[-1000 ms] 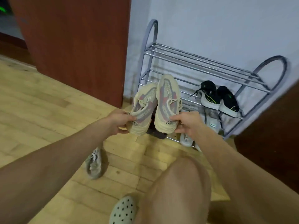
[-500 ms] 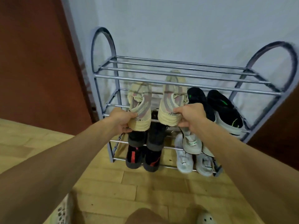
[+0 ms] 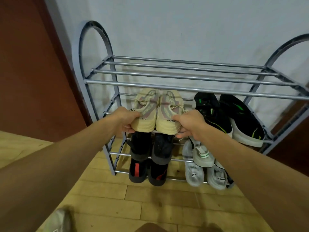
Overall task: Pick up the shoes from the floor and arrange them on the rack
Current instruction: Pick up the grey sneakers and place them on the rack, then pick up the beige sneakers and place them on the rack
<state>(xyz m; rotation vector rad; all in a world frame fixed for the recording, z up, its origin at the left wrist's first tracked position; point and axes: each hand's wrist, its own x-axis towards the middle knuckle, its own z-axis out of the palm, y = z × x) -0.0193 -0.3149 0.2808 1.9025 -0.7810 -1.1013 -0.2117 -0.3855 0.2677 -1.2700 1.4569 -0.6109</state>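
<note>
Metal shoe rack against the far wall, its right arch cut off by the frame edge; top tier bare. On the second tier, 2 cream mesh sneakers sit side by side, heels near, left of black sneakers. Left hand clamps the left heel, right hand the right. Lower pairs are partly hidden.

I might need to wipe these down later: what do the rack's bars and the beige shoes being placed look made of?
The rack's bars look like bare metal tubing: silvery with a dull sheen. Its arched end frames are matte grey, possibly plastic or painted metal. The beige shoes seem to have mesh fabric uppers, with a visible open weave, and ribbed cream soles that look like foam or rubber.
</note>
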